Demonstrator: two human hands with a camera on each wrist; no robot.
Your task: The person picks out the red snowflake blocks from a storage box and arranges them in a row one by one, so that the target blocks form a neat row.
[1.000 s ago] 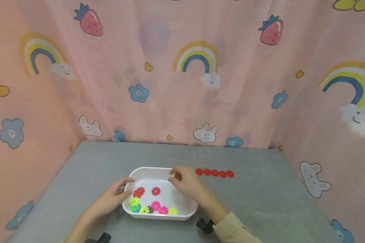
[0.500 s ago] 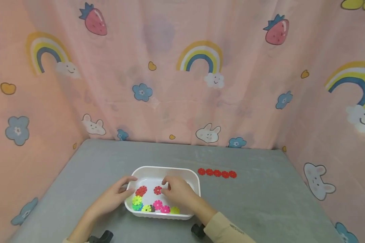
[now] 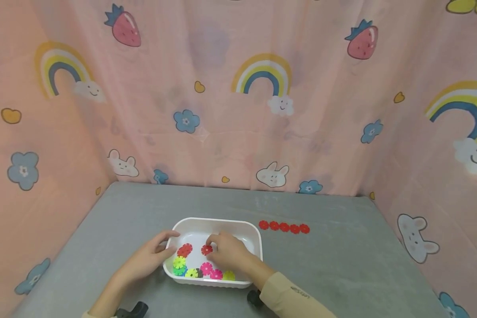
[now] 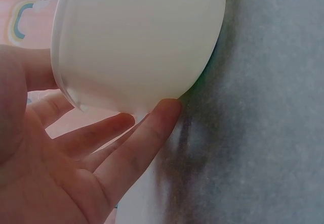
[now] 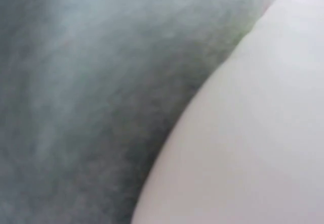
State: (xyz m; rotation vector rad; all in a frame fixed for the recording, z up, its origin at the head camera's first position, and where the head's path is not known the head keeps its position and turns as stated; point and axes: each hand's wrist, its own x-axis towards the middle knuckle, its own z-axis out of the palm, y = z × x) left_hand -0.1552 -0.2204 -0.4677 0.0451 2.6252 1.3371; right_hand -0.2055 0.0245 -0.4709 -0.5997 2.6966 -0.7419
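Note:
A white plastic tray (image 3: 188, 225) stands on the grey table, with flower-shaped interlocking discs in it. My left hand (image 3: 150, 255) holds its left end, thumb by the rim; in the left wrist view, the fingertips (image 4: 169, 107) touch the tray's outer wall (image 4: 136, 42). My right hand (image 3: 232, 255) reaches inside, thumb and index finger at opposite edges of a lone red disc (image 3: 206, 250). More red discs (image 3: 184, 250) overlap at the left. Yellow, green, blue, dark and pink discs (image 3: 206, 268) lie along the near side. The right wrist view shows the tray's wall (image 5: 253, 133), no fingers.
A row of several red discs (image 3: 284, 227) lies on the grey table (image 3: 342, 256) to the right of the tray, towards the back. A pink printed curtain (image 3: 222, 145) encloses the table's back and sides.
My right hand has moved left and down from the tray's far right rim to the lone red disc, its fingers closing in around it. My left hand stays on the tray.

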